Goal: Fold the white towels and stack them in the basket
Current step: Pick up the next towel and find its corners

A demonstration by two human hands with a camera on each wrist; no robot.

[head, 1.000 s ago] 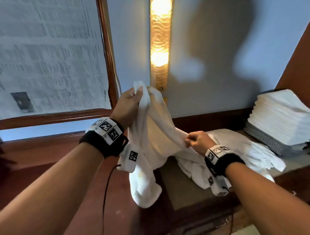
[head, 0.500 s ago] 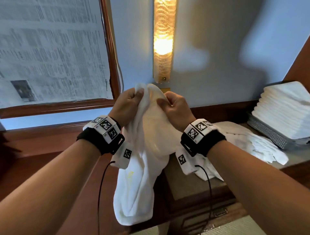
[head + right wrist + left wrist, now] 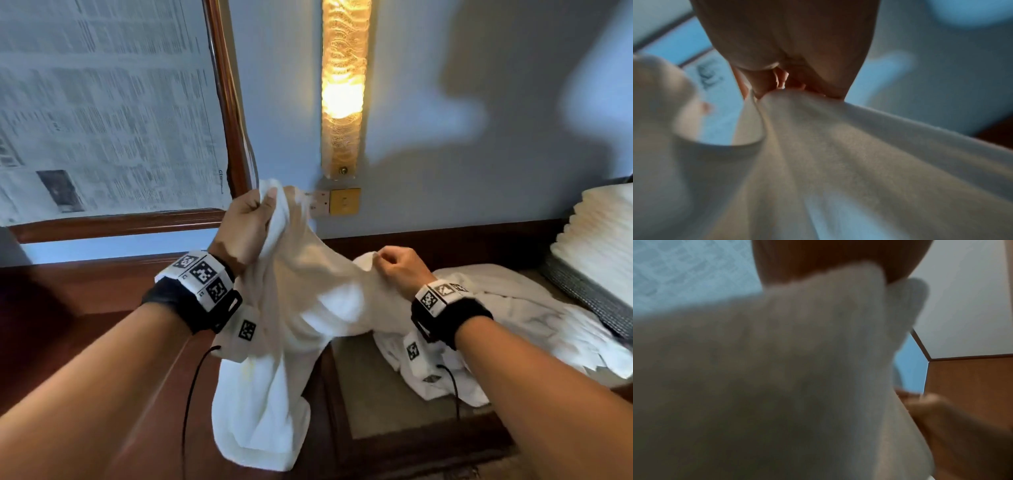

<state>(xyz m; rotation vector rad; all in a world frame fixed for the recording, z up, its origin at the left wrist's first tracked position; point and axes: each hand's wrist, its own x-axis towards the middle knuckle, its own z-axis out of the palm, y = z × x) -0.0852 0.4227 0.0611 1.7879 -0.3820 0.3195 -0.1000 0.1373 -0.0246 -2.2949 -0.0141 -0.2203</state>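
The left hand (image 3: pixel 245 226) is clenched round one bunched edge of a white towel (image 3: pixel 301 308), holding it up just left of the lit wall lamp (image 3: pixel 344 85), while the right hand (image 3: pixel 402 270) pinches another edge of the same towel lower down and to the lamp's right, so the cloth stretches between them and its loose end hangs below the left wrist. Below and right of the lamp a crumpled heap of towels (image 3: pixel 534 308) lies on the dark wooden cabinet (image 3: pixel 394 421), and farther right still sits the grey basket (image 3: pixel 582 291) (already stacked high with folded towels (image 3: pixel 603 233)).
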